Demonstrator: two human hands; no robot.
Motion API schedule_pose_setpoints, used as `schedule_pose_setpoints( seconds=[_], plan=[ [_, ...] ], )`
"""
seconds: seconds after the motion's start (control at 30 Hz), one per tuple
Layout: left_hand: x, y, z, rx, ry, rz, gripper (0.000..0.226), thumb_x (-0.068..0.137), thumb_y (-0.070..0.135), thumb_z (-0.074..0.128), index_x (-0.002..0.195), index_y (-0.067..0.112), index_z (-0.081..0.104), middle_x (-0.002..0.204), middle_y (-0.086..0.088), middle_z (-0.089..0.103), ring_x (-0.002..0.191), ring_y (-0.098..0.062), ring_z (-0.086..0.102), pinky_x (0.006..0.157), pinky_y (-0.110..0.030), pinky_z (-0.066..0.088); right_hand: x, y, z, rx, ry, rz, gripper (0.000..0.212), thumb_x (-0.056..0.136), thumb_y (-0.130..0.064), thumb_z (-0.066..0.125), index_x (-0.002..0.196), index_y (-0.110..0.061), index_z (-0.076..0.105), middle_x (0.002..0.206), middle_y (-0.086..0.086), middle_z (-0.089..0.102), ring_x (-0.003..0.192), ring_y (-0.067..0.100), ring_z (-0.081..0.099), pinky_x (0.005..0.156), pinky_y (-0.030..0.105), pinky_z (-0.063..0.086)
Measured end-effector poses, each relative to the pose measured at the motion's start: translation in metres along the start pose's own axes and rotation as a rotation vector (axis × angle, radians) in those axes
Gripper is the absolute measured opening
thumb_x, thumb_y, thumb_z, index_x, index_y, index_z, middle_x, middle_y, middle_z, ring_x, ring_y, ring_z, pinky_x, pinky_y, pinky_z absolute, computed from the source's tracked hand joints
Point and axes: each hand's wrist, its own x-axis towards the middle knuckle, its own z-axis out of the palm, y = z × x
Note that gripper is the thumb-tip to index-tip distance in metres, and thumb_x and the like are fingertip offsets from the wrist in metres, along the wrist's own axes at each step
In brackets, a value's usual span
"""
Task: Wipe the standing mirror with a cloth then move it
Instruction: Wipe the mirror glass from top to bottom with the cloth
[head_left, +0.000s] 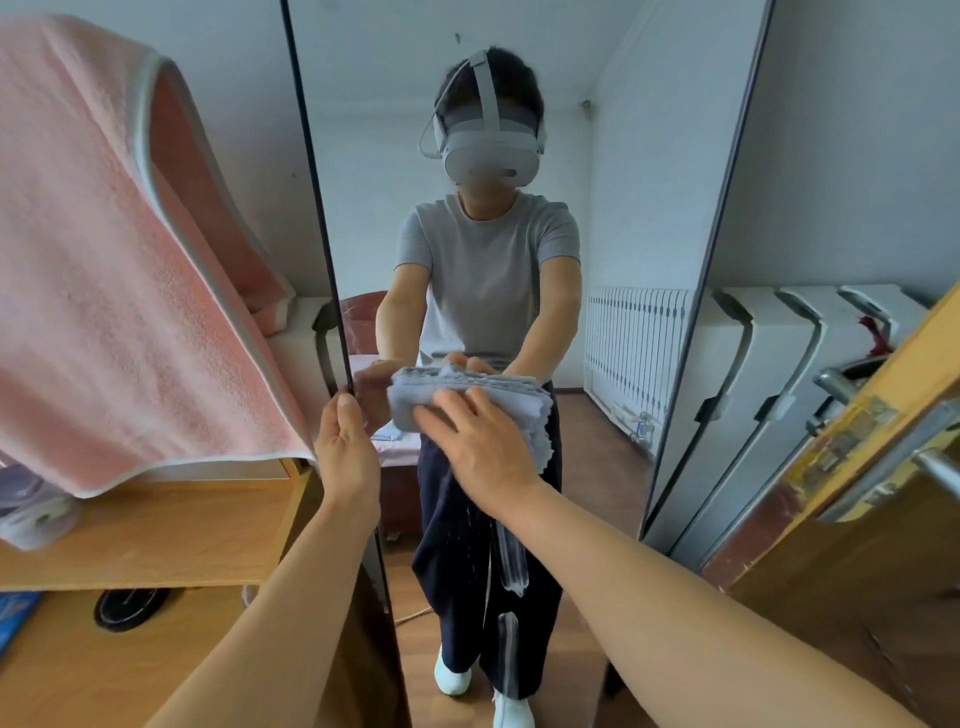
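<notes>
The tall standing mirror with a thin dark frame fills the middle of the head view and reflects a person in a grey shirt and headset. My left hand grips the mirror's left frame edge at about waist height, thumb on the front. My right hand presses a folded light-blue cloth flat against the glass, fingers spread over it. White streaks show on the glass below the cloth.
A pink towel hangs at the left over a wooden desk. White radiator panels stand behind the mirror on the right. A wooden door with a metal handle juts in at the right.
</notes>
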Motion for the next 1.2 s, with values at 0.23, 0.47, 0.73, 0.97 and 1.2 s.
schedule_pose_setpoints(
  seconds=[0.23,0.47,0.73,0.97,1.2],
  plan=[
    [0.001,-0.003,0.013,0.024,0.113,-0.040,0.036,0.101,0.031,0.029,0.128,0.017,0.048,0.118,-0.003,0.056,0.114,-0.021,0.054,0.103,-0.037,0.041,-0.044,0.063,-0.033,-0.037,0.167,0.238,0.030,0.082,-0.001,0.053,0.108,-0.014,0.062,0.103,0.005,0.054,0.089,0.026,0.053,0.067,0.038,0.056],
    [0.000,-0.006,0.019,-0.002,0.147,-0.053,0.039,0.100,0.031,0.030,0.134,0.017,0.043,0.130,-0.007,0.055,0.118,-0.023,0.053,0.105,-0.041,0.041,-0.083,0.097,-0.048,-0.074,0.266,0.535,0.046,0.072,0.011,0.065,0.111,-0.012,0.057,0.107,0.013,0.052,0.091,0.031,0.056,0.077,0.036,0.054],
    [-0.004,-0.005,0.017,0.018,0.136,-0.070,0.040,0.100,0.030,0.029,0.137,0.019,0.040,0.124,-0.002,0.053,0.115,-0.019,0.051,0.102,-0.034,0.040,-0.100,0.080,-0.037,0.053,0.269,0.796,0.037,0.080,0.007,0.060,0.113,-0.008,0.055,0.112,0.015,0.048,0.100,0.032,0.053,0.077,0.038,0.053],
    [-0.007,-0.005,0.010,0.014,0.071,-0.059,0.038,0.100,0.029,0.030,0.135,0.019,0.041,0.116,0.001,0.052,0.113,-0.018,0.051,0.099,-0.031,0.039,-0.065,0.030,-0.016,0.093,0.250,0.620,0.036,0.081,0.003,0.060,0.115,-0.010,0.056,0.110,0.011,0.051,0.097,0.025,0.054,0.078,0.030,0.054],
    [-0.004,-0.010,-0.003,-0.013,-0.004,-0.069,0.032,0.099,0.035,0.032,0.116,0.021,0.055,0.121,0.000,0.060,0.116,-0.015,0.053,0.108,-0.039,0.036,-0.023,-0.018,0.016,0.144,0.169,0.339,0.035,0.083,-0.005,0.046,0.114,-0.011,0.061,0.102,0.009,0.056,0.089,0.029,0.056,0.077,0.041,0.054]
  ],
)
